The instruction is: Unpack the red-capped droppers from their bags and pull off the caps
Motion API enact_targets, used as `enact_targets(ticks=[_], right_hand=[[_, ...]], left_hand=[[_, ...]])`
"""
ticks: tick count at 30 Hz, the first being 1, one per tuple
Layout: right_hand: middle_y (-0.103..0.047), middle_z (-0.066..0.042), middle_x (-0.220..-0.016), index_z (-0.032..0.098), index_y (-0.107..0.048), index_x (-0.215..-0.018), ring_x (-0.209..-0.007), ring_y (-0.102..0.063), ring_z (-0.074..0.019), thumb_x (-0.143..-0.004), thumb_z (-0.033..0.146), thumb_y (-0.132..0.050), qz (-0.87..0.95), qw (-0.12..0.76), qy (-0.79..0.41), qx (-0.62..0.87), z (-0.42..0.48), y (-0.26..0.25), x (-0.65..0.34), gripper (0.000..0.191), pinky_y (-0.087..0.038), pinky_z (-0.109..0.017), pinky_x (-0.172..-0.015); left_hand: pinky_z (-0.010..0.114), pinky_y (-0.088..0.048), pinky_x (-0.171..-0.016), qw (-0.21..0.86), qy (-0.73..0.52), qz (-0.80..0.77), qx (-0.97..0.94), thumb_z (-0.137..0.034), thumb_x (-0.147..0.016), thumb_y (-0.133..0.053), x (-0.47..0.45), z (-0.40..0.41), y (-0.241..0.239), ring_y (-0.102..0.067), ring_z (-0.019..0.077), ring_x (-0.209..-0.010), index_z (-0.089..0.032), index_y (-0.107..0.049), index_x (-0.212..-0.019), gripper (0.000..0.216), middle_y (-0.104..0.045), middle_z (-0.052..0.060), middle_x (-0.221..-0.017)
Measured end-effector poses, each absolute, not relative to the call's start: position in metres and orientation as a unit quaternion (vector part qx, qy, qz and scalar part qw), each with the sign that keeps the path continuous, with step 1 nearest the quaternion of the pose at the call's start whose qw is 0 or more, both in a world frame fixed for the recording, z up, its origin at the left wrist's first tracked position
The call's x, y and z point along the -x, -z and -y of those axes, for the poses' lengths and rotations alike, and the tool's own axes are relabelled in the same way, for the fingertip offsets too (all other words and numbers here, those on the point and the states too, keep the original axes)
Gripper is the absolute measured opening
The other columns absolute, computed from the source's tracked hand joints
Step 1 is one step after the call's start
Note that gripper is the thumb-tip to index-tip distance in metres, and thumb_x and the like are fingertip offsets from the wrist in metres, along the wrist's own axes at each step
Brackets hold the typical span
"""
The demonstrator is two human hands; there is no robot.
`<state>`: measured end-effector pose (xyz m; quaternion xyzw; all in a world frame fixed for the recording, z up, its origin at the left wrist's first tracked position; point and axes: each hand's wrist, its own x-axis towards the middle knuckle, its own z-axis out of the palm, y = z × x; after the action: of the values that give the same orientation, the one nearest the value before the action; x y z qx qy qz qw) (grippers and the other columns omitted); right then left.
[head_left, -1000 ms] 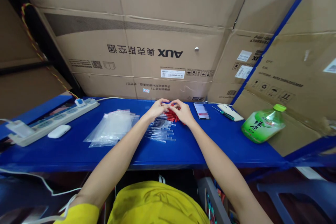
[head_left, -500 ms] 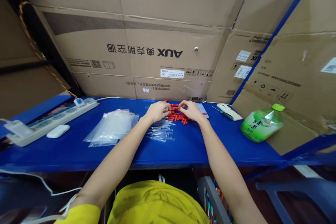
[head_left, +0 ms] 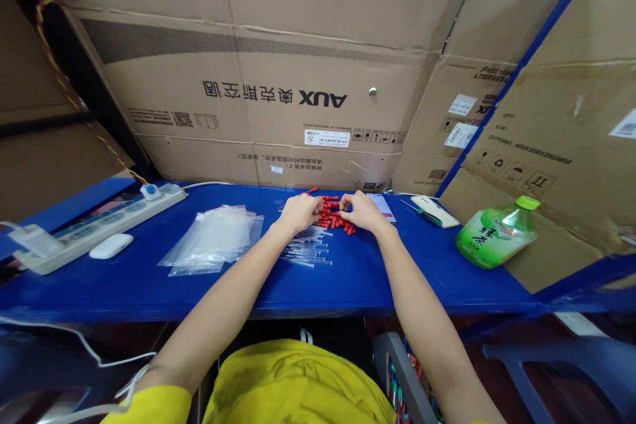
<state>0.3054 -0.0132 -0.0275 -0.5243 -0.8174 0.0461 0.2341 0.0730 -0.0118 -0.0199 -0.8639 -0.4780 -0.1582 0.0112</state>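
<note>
A heap of small red rubber bulbs (head_left: 336, 220) lies on the blue table between my two hands. My left hand (head_left: 299, 212) is at the heap's left side, fingers curled and closed; its fingertips touch the bulbs, and what they hold is hidden. On the right, my right hand (head_left: 364, 211) pinches a red rubber bulb between thumb and forefinger at the edge of the heap. Thin clear tubes (head_left: 308, 250) lie in a loose bunch just in front of the heap, partly under my left wrist.
Clear plastic bags (head_left: 211, 238) are stacked left of my left forearm. Further left are a white earphone case (head_left: 111, 246) and a power strip (head_left: 106, 225). A phone (head_left: 382, 207), a screwdriver (head_left: 422, 213), a white item (head_left: 437, 210) and a green tea bottle (head_left: 497, 235) sit right. Cardboard (head_left: 278, 53) walls the back.
My left hand has shifted slightly to the right, deeper over the red bulbs. The right hand's fingers have moved a little at the heap's edge.
</note>
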Motion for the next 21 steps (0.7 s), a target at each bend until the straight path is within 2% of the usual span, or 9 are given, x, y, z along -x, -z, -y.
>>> enact_targets(ticks=[4,7,10,12,16,19,21], right_hand=[[-0.073,-0.005,-0.085,0.022,-0.068,-0.082,-0.091,-0.059,-0.0222,-0.091,0.031,-0.069,0.811,0.246,-0.033,0.530,0.013,0.028,-0.299,0.013,-0.039,-0.029,-0.078],[-0.072,-0.006,-0.084,0.021,-0.068,-0.084,-0.088,-0.059,-0.0218,-0.096,0.032,-0.065,0.804,0.273,-0.022,0.527,0.014,0.028,-0.292,0.016,-0.038,-0.029,-0.078],[-0.071,-0.005,-0.086,0.022,-0.069,-0.093,-0.087,-0.059,-0.0212,-0.100,0.035,-0.061,0.807,0.302,-0.026,0.506,0.017,0.027,-0.285,0.017,-0.039,-0.029,-0.079],[-0.070,-0.005,-0.088,0.022,-0.069,-0.102,-0.086,-0.061,-0.0208,-0.103,0.039,-0.055,0.800,0.336,-0.039,0.495,0.020,0.026,-0.280,0.022,-0.040,-0.029,-0.080],[-0.069,-0.003,-0.086,0.023,-0.065,-0.109,-0.087,-0.064,-0.0201,-0.109,0.043,-0.038,0.783,0.413,-0.094,0.456,0.026,0.024,-0.273,0.034,-0.042,-0.029,-0.083],[-0.068,0.000,-0.080,0.024,-0.063,-0.107,-0.082,-0.064,-0.0181,-0.109,0.047,-0.032,0.748,0.482,-0.156,0.430,0.027,0.025,-0.268,0.038,-0.043,-0.027,-0.082],[-0.066,0.002,-0.075,0.025,-0.060,-0.104,-0.073,-0.063,-0.0162,-0.106,0.053,-0.037,0.699,0.537,-0.202,0.427,0.025,0.029,-0.264,0.037,-0.044,-0.026,-0.076]], left_hand=[[0.027,-0.045,-0.071,0.004,0.161,0.433,0.887,-0.019,-0.083,-0.070,-0.071,0.010,0.020,-0.071,0.0215,-0.091,-0.023,-0.069,-0.099,0.017,-0.078,0.002,-0.096],[0.028,-0.046,-0.073,0.006,0.187,0.400,0.897,-0.018,-0.083,-0.067,-0.068,0.010,0.017,-0.070,0.0217,-0.092,-0.023,-0.069,-0.104,0.022,-0.076,0.002,-0.099],[0.029,-0.047,-0.077,-0.001,0.252,0.367,0.895,-0.020,-0.087,-0.063,-0.065,0.011,0.010,-0.068,0.0214,-0.093,-0.023,-0.069,-0.112,0.025,-0.074,0.005,-0.101],[0.030,-0.047,-0.079,-0.024,0.323,0.335,0.885,-0.021,-0.089,-0.062,-0.064,0.012,0.005,-0.066,0.0199,-0.089,-0.022,-0.069,-0.110,0.022,-0.071,0.004,-0.097],[0.027,-0.048,-0.074,-0.155,0.510,0.322,0.782,-0.026,-0.089,-0.065,-0.067,0.012,-0.005,-0.061,0.0150,-0.076,-0.019,-0.062,-0.098,0.012,-0.066,0.001,-0.085],[0.024,-0.046,-0.066,-0.305,0.624,0.315,0.647,-0.033,-0.088,-0.069,-0.069,0.008,-0.007,-0.060,0.0123,-0.071,-0.020,-0.054,-0.094,0.021,-0.063,0.000,-0.081],[0.022,-0.044,-0.062,-0.391,0.652,0.294,0.579,-0.036,-0.086,-0.072,-0.070,0.004,-0.006,-0.060,0.0114,-0.068,-0.020,-0.052,-0.094,0.027,-0.062,-0.001,-0.079]])
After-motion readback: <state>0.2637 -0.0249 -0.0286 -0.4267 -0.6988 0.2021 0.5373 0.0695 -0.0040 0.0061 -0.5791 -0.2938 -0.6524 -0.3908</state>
